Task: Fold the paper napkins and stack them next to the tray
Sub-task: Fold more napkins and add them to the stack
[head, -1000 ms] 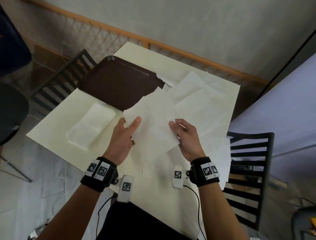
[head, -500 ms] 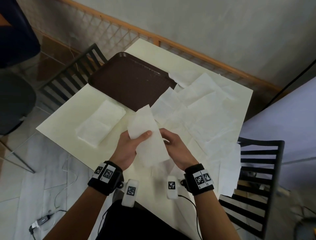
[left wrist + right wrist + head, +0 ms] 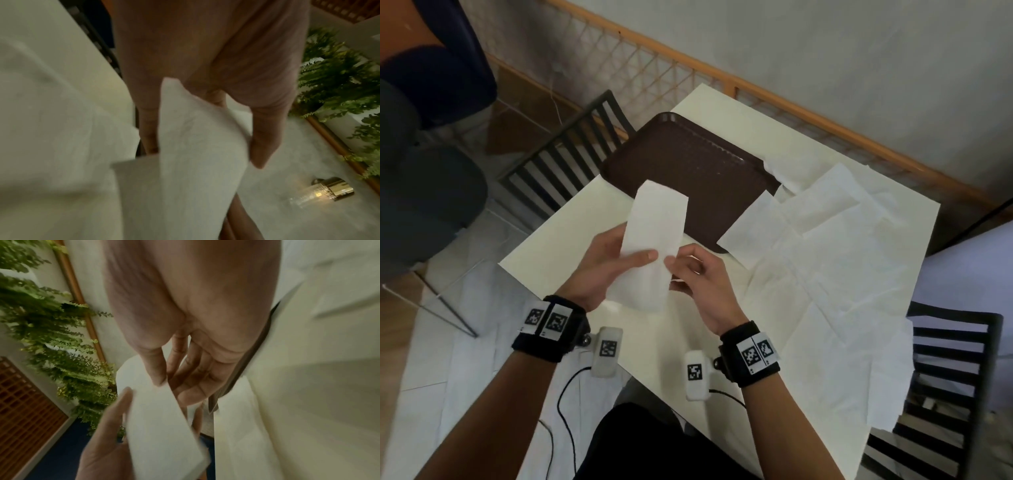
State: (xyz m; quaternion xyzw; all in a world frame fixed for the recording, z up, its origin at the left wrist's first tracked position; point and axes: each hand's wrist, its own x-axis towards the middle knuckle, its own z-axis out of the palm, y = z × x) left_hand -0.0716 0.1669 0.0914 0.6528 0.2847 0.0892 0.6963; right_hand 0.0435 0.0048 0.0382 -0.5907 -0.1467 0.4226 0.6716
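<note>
Far left: dark slatted chair tucked at the cream counter, beyond its left edge. Left hand is raised above the counter's near-left part, thumb across the front of a folded paper napkin, fingers behind it, so it pinches the strip about mid-length. Napkin is a long narrow strip, upright and tilted slightly, its top end overlapping the brown tray in the head view; it is off the counter, held in the air. Right hand is just right of the napkin's lower half, fingers curled, thumb and fingertip nipping the strip's right edge; the right wrist view shows the thumb on the paper edge with the other fingers loosely bent behind. Tray lies flat at the far middle of the counter. Right of the tray and hands: loose unfolded napkins spread flat and overlapping, covering the counter's right half, one corner lapping the tray's right edge, some hanging over the near-right edge. Second slatted chair at far right. Both wrist views blurred.
</note>
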